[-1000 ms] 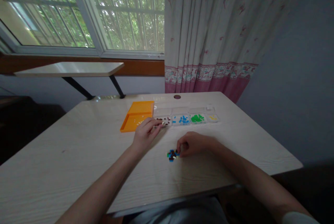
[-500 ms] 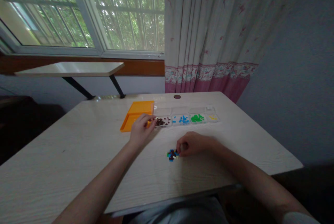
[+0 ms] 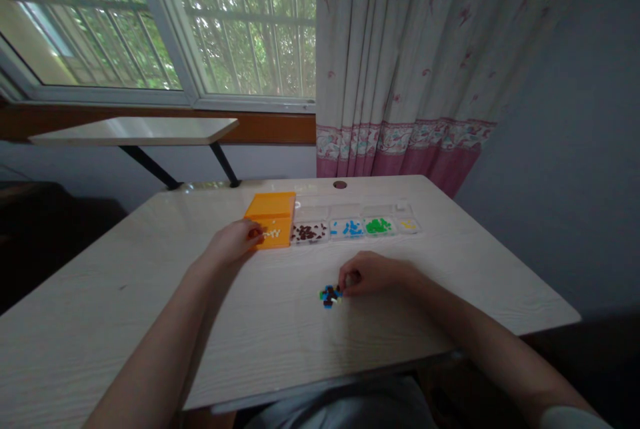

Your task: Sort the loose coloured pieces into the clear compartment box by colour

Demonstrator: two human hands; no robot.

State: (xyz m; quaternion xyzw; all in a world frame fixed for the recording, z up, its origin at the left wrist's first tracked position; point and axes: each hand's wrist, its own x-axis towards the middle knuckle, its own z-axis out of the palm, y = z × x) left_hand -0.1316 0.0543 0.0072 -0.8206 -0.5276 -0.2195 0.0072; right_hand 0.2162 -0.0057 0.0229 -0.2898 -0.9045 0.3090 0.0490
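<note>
My left hand (image 3: 234,240) reaches over the left part of an open orange box (image 3: 285,236). Its fingers are curled together, and whatever lies between them is too small to make out. Several small white pieces (image 3: 273,233) lie in the box beside the fingertips. My right hand (image 3: 371,274) rests on the table, its thumb and forefinger pinched at the right edge of a small cluster of toy building bricks (image 3: 329,296). Blue, dark brown, green, white and pale yellow show in that cluster, which lies flat on the table.
Right of the orange box lie clear plastic boxes with dark brown pieces (image 3: 309,232), blue pieces (image 3: 353,228), green pieces (image 3: 379,225) and a few yellow pieces (image 3: 408,224). A raised shelf (image 3: 140,130) stands at the back left. Behind the table hangs a curtain (image 3: 390,82).
My left hand has moved left, from the box of dark brown pieces to the orange box's left side, uncovering the white pieces. My right hand stays at the cluster.
</note>
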